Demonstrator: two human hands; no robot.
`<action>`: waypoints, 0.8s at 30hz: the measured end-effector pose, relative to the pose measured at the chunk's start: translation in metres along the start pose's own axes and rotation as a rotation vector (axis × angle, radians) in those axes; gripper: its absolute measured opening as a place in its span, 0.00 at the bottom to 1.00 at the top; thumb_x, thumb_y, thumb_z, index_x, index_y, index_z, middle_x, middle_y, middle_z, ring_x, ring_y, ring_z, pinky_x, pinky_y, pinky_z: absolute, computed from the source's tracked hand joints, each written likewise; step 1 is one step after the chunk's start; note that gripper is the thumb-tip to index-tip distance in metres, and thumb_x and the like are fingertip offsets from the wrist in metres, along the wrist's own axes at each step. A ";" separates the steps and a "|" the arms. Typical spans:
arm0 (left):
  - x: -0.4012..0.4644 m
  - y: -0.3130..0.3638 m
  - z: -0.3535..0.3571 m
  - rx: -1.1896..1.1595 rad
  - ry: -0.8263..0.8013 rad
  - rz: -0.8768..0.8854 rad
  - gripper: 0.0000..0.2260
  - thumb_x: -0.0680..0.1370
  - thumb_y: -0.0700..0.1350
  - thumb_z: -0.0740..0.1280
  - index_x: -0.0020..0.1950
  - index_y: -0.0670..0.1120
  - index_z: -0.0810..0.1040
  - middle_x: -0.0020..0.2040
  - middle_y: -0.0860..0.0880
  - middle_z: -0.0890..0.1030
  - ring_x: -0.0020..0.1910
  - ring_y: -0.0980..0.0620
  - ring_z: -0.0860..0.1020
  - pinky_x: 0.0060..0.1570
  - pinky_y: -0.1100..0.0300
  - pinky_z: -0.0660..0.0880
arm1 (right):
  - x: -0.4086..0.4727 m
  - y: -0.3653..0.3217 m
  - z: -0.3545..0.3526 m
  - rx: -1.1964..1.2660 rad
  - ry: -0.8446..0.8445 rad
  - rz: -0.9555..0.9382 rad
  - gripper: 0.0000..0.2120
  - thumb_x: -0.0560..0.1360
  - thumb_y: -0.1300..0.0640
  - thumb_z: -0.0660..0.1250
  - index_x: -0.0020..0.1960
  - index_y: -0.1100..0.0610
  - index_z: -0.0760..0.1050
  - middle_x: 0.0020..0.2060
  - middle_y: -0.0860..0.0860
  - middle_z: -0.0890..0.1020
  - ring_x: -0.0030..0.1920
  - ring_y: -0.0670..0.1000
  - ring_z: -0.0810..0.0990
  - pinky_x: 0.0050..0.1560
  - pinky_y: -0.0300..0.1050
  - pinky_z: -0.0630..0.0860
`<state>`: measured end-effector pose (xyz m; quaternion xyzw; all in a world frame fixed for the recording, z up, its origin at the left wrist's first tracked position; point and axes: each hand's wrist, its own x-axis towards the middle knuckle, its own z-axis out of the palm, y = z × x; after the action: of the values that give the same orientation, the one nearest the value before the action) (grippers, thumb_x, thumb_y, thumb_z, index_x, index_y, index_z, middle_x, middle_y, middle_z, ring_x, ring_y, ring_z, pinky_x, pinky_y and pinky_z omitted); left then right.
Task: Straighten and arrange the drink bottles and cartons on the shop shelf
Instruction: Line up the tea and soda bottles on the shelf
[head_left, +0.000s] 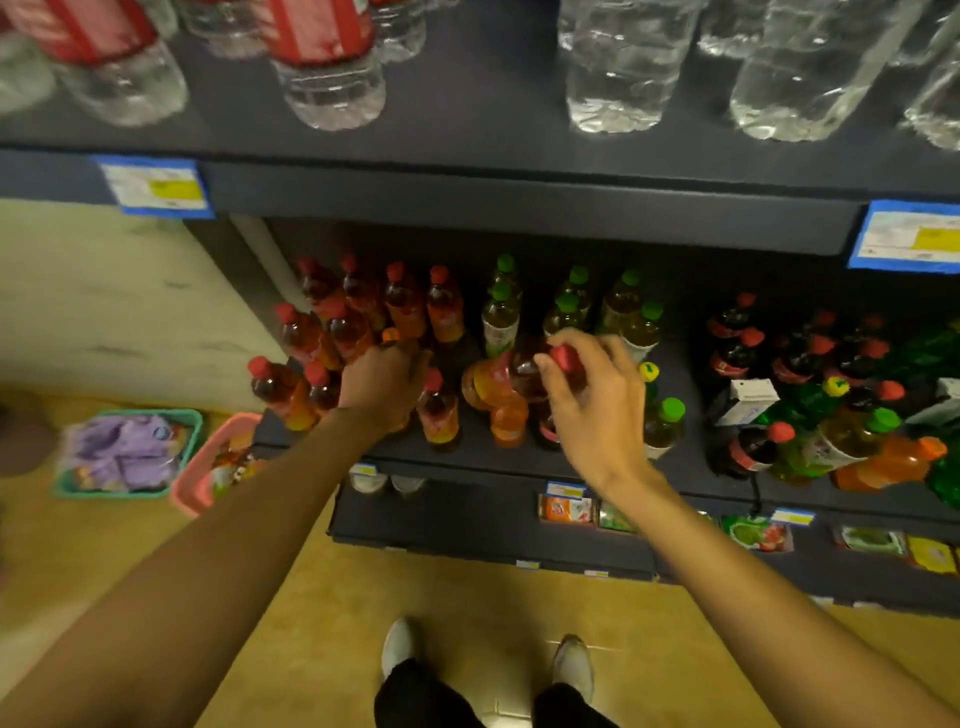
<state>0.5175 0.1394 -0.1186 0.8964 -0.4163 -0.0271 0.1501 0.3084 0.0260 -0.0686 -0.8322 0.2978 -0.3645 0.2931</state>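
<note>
On the floor at far left sit two baskets: a green basket (127, 453) full of purple packets and, beside it, a pink basket (218, 462). To their right, the dark middle shelf (467, 457) carries a cluster of about ten red-capped orange bottles (363, 312) standing in rows at its left end. The left hand (382, 387) reaches into this cluster, its fingers curled down around a bottle; blur hides exactly which one its grip has. Just right, a single orange bottle (439, 410) stands at the shelf front. The right hand (592, 395) pinches the red cap of a tilted bottle (524, 371), thumb and fingertips closed on it, beside two more leaning orange ones. Behind stand about seven green-capped bottles (571, 306). Further right are dark cola bottles (737, 338), two white cartons (745, 400) and mixed bottles in disorder. Above, the top shelf (467, 156) holds clear water bottles (618, 67).
</note>
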 end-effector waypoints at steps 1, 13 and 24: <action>-0.006 -0.010 -0.004 -0.005 0.021 -0.008 0.12 0.81 0.51 0.56 0.54 0.46 0.76 0.44 0.44 0.79 0.40 0.42 0.79 0.38 0.50 0.77 | 0.007 -0.004 0.010 -0.002 0.005 -0.006 0.11 0.76 0.57 0.68 0.57 0.58 0.77 0.50 0.56 0.75 0.46 0.41 0.69 0.49 0.19 0.61; -0.023 -0.075 -0.021 -0.097 0.037 -0.007 0.13 0.82 0.54 0.55 0.52 0.48 0.74 0.41 0.48 0.78 0.39 0.46 0.78 0.34 0.59 0.68 | 0.087 -0.008 0.138 -0.239 -0.101 -0.005 0.13 0.78 0.56 0.63 0.62 0.54 0.74 0.58 0.57 0.76 0.57 0.55 0.76 0.55 0.42 0.73; -0.025 -0.130 -0.023 -0.173 0.026 0.116 0.13 0.80 0.53 0.58 0.46 0.46 0.75 0.38 0.45 0.80 0.39 0.41 0.79 0.35 0.52 0.74 | 0.105 0.021 0.230 -0.337 -0.274 0.210 0.11 0.78 0.59 0.64 0.60 0.57 0.74 0.55 0.58 0.78 0.54 0.56 0.78 0.52 0.46 0.76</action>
<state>0.6010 0.2427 -0.1359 0.8547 -0.4616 -0.0427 0.2335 0.5407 0.0000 -0.1673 -0.8754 0.3969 -0.1607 0.2243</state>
